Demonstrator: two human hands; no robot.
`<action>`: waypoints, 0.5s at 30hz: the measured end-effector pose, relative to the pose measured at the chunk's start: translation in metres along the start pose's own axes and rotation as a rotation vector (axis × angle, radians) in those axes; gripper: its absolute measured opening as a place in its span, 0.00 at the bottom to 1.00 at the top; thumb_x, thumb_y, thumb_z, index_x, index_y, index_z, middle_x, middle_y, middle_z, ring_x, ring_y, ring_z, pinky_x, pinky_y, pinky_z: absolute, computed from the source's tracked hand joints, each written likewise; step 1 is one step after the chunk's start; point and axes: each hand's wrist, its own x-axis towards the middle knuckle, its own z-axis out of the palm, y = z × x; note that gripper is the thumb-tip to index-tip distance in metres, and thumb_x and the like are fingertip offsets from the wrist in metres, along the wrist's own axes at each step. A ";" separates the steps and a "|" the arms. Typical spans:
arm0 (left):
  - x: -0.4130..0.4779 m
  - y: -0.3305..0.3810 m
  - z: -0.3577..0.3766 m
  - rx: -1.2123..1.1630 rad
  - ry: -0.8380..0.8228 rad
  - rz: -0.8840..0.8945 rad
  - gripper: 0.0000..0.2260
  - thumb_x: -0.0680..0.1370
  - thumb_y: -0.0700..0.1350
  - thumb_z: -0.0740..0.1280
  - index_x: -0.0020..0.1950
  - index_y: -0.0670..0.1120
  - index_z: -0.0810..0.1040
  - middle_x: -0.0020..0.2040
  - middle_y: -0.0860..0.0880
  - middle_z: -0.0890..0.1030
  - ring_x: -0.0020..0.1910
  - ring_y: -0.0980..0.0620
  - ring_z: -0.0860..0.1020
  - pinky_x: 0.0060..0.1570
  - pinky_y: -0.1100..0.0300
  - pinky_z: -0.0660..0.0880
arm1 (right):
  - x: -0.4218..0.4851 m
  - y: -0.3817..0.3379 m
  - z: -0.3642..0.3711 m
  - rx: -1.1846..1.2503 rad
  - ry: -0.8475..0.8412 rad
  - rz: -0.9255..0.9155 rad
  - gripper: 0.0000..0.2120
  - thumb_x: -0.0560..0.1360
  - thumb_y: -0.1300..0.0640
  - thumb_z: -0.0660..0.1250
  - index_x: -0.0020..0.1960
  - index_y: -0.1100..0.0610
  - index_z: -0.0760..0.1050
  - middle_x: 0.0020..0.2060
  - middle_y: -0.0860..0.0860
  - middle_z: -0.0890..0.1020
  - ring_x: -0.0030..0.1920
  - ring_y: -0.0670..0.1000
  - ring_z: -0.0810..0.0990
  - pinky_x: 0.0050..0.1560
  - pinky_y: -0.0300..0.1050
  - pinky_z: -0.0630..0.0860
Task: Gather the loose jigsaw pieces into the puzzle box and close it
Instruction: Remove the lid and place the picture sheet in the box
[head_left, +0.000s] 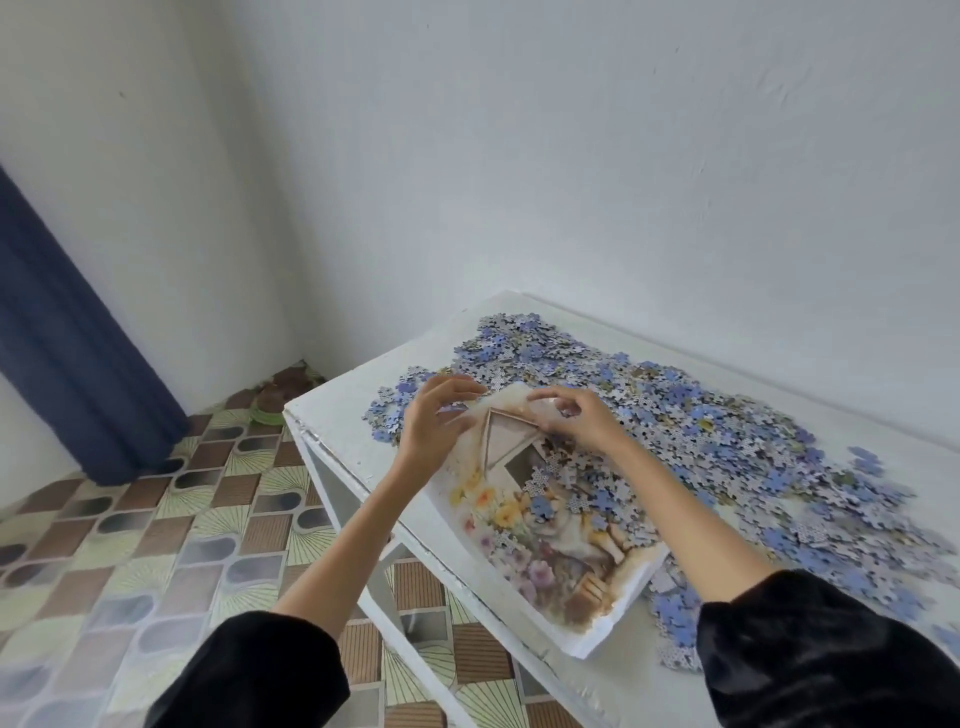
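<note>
**Head view: both hands at the far end of the puzzle box**

The puzzle box (566, 582) lies at an angle on the white desk (343, 431), near its left edge, with its near corner at the desk's front edge. Its upward face carries a picture of flowers, a cat and a small house (whether this is the lid or the inside of the tray I cannot tell). A scatter of jigsaw pieces (587, 488) rests on that picture, towards its right side. The main heap of loose pieces (727, 441), blue and grey, spreads over the desk behind the box and to its right, touching the box along that side.

The left hand (436, 421) is at the box's far left corner, its fingers (467, 387) curved and blurred, so a grasp cannot be told. The right hand (576, 421) is on the far edge, fingers (550, 397) and thumb curled onto the box's rim. Both arms wear black sleeves (831, 649).

A dark blue curtain (67, 338) hangs at the left above a patterned tile floor (156, 545).
</note>
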 end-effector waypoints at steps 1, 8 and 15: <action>0.002 0.002 -0.001 -0.004 0.013 0.024 0.21 0.68 0.28 0.71 0.50 0.54 0.77 0.57 0.49 0.75 0.48 0.60 0.78 0.49 0.64 0.78 | 0.001 -0.004 -0.004 0.056 0.013 0.006 0.16 0.70 0.64 0.69 0.53 0.47 0.77 0.49 0.55 0.77 0.44 0.50 0.74 0.40 0.37 0.73; 0.021 0.006 -0.004 0.270 0.110 0.242 0.12 0.71 0.41 0.73 0.52 0.51 0.81 0.58 0.49 0.75 0.51 0.58 0.74 0.52 0.58 0.73 | -0.005 -0.027 -0.042 0.326 0.214 -0.095 0.14 0.71 0.69 0.66 0.43 0.49 0.77 0.42 0.42 0.77 0.42 0.55 0.73 0.42 0.41 0.72; 0.022 0.016 0.022 0.087 0.088 0.046 0.33 0.70 0.44 0.73 0.70 0.56 0.60 0.74 0.41 0.50 0.72 0.43 0.55 0.68 0.46 0.57 | -0.012 -0.023 -0.056 0.519 0.377 -0.243 0.12 0.72 0.68 0.66 0.43 0.51 0.79 0.45 0.41 0.82 0.47 0.33 0.78 0.45 0.25 0.71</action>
